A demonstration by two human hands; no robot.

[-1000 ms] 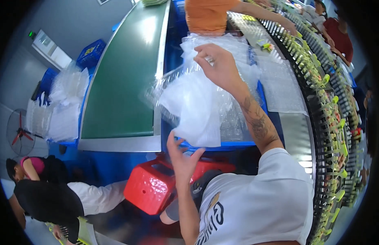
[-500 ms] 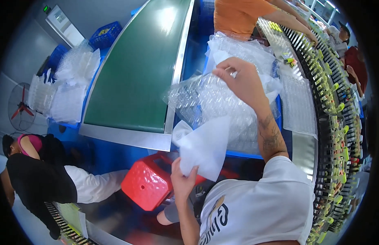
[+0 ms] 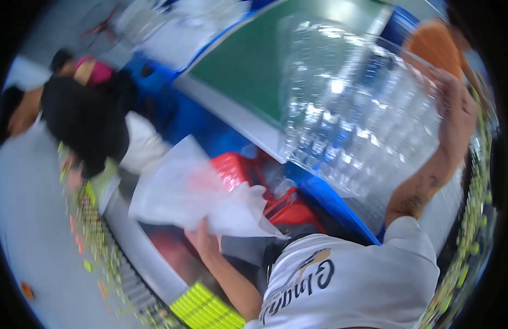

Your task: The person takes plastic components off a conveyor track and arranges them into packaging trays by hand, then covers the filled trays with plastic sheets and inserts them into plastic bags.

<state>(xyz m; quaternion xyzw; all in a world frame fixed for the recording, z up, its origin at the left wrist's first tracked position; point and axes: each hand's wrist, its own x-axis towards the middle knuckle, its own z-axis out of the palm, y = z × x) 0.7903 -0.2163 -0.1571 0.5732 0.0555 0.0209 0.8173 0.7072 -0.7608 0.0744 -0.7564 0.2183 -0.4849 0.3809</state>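
Green and flat, a belt [image 3: 251, 74] lies past the red stool [image 3: 228, 166], with a pale rim [image 3: 232, 116] along its near edge. The person in the white shirt [image 3: 347, 279] is on the near side of the stool, a bit to its right, with both arms held wide. On the near left of the stool, the left hand [image 3: 206, 240] pinches a thin white sheet [image 3: 174, 192] by its low edge, thumb up; some of its fingers are hidden. The sheet spreads out to the left of the stool and covers part of it, and one long corner points back to the right. Far to the right of the stool, the right hand [image 3: 455, 101] pinches a clear tray [image 3: 358, 104] by its edge, though blur makes the fingers hard to see. The tray is bumpy and shiny, and it hides some of the belt. Right of the stool there is a blue edge [image 3: 339, 202]. Left of the stool is a worker in a black top [image 3: 87, 120], and past that one, a bit of a pink top [image 3: 95, 71] shows. An orange shirt [image 3: 434, 46] is far off to the stool's right. Yellow blocks [image 3: 210, 310] lie on the stool's near side.
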